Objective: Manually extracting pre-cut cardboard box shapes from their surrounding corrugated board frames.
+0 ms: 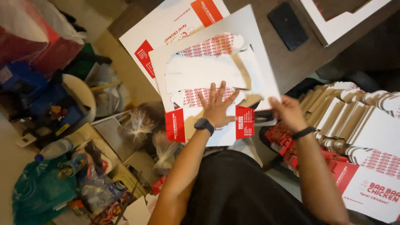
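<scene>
Cardboard sheet [216, 71], white with a box shape punched partly free and red print showing through, lies on our brown table [291, 58], our left hand [217, 109] pressing it flat with fingers spread, our right hand [287, 112] pinching its edge, fingertips hidden beneath, beside stacked box blanks [354, 121].

I see my left hand [217, 107] pressed flat, fingers spread, on a die-cut cardboard sheet [208, 71] lying on the dark desk [304, 58]. My right hand [287, 111] grips the sheet's right edge (a dark band is on that wrist). A black phone [287, 25] lies further up the desk. Stacked red-and-white box blanks [354, 121] stand to the right.
</scene>
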